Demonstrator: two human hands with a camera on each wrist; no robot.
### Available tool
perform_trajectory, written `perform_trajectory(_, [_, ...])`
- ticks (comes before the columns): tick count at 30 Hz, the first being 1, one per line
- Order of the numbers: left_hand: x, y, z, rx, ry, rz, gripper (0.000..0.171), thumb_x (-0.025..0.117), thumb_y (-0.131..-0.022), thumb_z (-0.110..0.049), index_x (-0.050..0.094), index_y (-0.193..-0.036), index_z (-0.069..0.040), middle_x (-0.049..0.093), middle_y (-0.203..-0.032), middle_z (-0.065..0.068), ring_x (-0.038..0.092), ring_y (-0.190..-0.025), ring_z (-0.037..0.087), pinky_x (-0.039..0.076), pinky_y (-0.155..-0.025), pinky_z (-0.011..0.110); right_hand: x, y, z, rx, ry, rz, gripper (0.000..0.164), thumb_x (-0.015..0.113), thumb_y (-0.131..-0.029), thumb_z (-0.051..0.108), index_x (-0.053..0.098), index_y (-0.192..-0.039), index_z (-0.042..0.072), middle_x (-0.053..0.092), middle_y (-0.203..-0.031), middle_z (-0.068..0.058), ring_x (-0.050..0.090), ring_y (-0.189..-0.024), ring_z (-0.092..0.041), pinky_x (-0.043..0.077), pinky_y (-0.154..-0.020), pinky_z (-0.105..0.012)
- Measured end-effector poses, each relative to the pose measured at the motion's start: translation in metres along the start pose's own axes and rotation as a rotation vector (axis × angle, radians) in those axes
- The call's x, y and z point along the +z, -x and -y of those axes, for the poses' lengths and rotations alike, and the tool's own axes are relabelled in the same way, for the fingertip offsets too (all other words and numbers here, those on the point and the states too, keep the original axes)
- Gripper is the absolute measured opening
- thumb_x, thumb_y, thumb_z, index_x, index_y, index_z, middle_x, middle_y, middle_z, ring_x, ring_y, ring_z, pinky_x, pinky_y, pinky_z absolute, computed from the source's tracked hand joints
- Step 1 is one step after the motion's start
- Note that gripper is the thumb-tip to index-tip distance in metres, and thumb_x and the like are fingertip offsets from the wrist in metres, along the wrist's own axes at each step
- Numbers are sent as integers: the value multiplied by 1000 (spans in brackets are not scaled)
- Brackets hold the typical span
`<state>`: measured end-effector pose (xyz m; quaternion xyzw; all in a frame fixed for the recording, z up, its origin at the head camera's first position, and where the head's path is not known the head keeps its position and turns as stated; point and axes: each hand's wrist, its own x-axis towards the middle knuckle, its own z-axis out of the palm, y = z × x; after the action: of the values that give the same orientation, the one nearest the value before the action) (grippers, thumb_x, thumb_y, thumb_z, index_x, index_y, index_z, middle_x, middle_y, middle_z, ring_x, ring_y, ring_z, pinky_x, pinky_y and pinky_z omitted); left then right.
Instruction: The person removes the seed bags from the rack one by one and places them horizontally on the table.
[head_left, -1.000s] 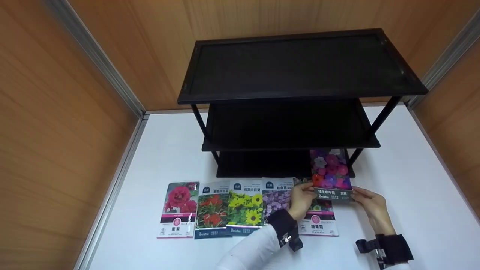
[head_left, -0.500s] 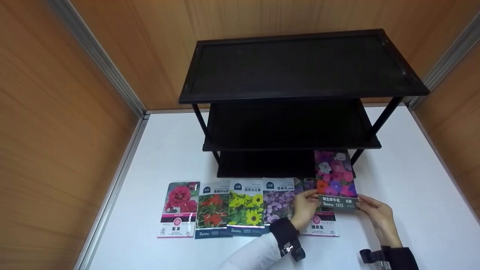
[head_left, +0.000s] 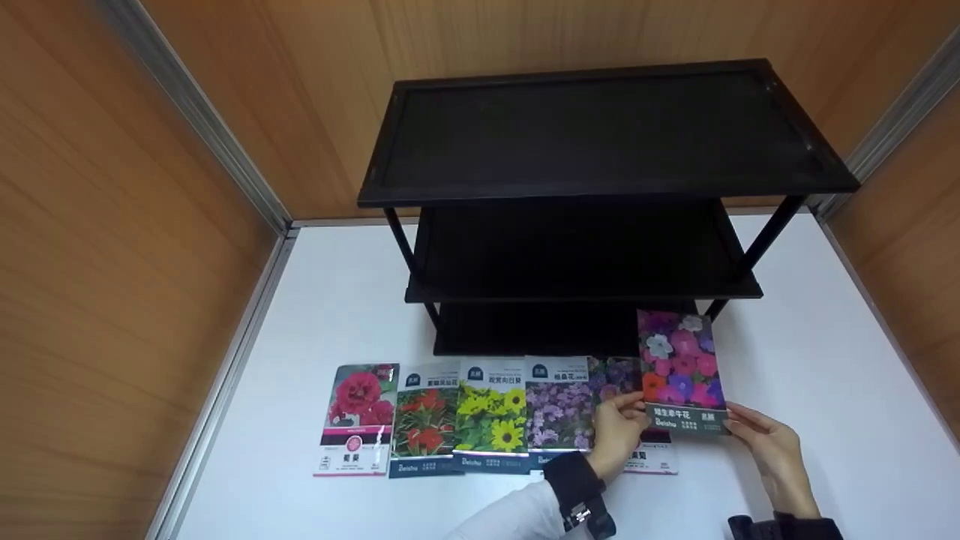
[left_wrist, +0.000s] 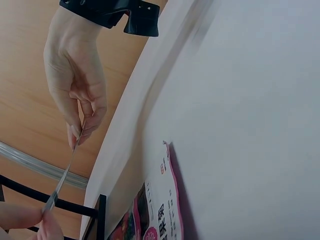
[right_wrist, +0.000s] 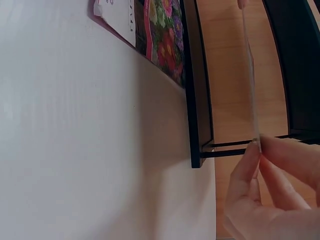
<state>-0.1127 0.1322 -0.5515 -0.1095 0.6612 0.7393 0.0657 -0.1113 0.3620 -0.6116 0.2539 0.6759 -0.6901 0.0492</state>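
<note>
Both hands pinch one flower seed packet (head_left: pixel 681 360), printed with pink, purple and white blooms above a dark green band. My left hand (head_left: pixel 616 435) grips its lower left corner and my right hand (head_left: pixel 772 454) its lower right corner. The wrist views show this packet edge-on as a thin sheet (right_wrist: pixel 252 95), raised above the white table. Below it lies a pink-striped packet (head_left: pixel 651 459), mostly covered by the held packet and my left hand. In the left wrist view, thumb and fingers of my right hand (left_wrist: pixel 77 75) meet at the packet's edge.
A black three-tier shelf (head_left: pixel 607 135) stands behind the packets. Left of my hands lie a purple-flower packet (head_left: pixel 556 412), a yellow-flower packet (head_left: pixel 491 416), a red-flower packet (head_left: pixel 426 424) and a pink-flower packet (head_left: pixel 356 420) in a row. Wooden panels (head_left: pixel 135 300) enclose the table.
Both hands have drawn the held packet to the right and toward me, away from the shelf's lower tier. The packets on the table and the shelf stay in place.
</note>
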Motion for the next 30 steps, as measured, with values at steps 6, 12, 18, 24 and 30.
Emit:
perform_trajectory(6, [4,6,2,9,43,39,34,53,-67,20,61,-99,8,56,-77,2,48,-64,4,44,-58,16,-9,3,-4,16,-28,-5,24,76,-66,10,68,-83,24,63,-79,13,57,-78,3,46,-72,-14])
perform_trajectory(12, [11,11,7,13,12,19,34,55,-65,20,63,-95,7,56,-76,2,48,-63,4,42,-56,15,-17,8,-6,62,40,-3,27,77,-65,15,67,-88,22,62,-79,15,57,-78,5,46,-72,-13])
perform_trajectory(18, [18,13,10,18,13,-6,33,54,-63,21,65,-90,6,57,-72,1,45,-59,2,40,-52,13,-23,8,-6,81,109,-10,51,78,-65,19,60,-110,6,61,-81,16,56,-78,6,46,-73,-14])
perform_trajectory(24, [22,15,15,22,27,-20,34,52,-61,23,65,-88,7,56,-69,1,43,-56,1,37,-50,12,-24,7,-10,60,195,-52,58,74,-69,13,50,-119,-5,61,-79,15,55,-75,6,46,-70,-14])
perform_trajectory(30, [27,14,23,34,-6,-44,32,52,-60,24,65,-85,9,56,-66,1,44,-54,1,38,-50,12,-23,7,-15,29,329,-120,52,70,-72,9,51,-117,-6,63,-78,13,53,-71,8,46,-65,-12])
